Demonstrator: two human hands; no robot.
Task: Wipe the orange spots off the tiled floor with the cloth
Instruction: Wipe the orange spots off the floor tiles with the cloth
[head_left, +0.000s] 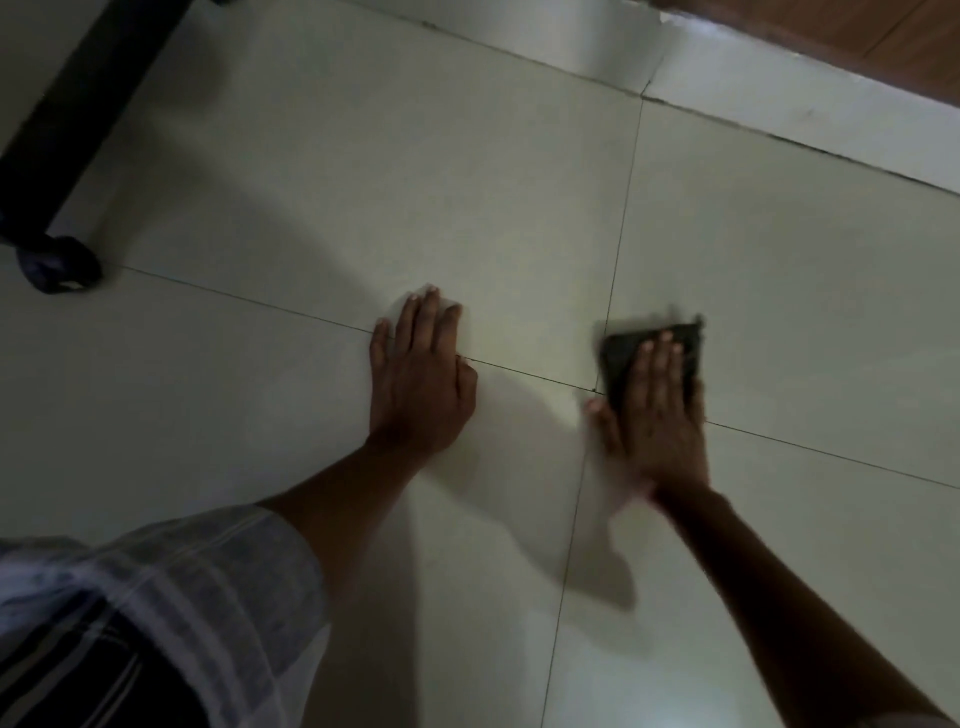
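My right hand (655, 415) lies flat on a dark folded cloth (618, 358), pressing it onto the pale tiled floor (467, 197) just right of where four tiles meet. The hand and cloth are blurred by motion. My left hand (418, 379) rests flat on the floor to the left, fingers spread, across a grout line, holding nothing. No orange spots show on the tiles in this dim view; any under the cloth are hidden.
A black furniture leg (67, 119) slants down the upper left, ending in a dark foot (57, 265). A white skirting (779, 109) and brown wooden surface (857, 36) run along the top right. My light sleeve (156, 597) fills the lower left.
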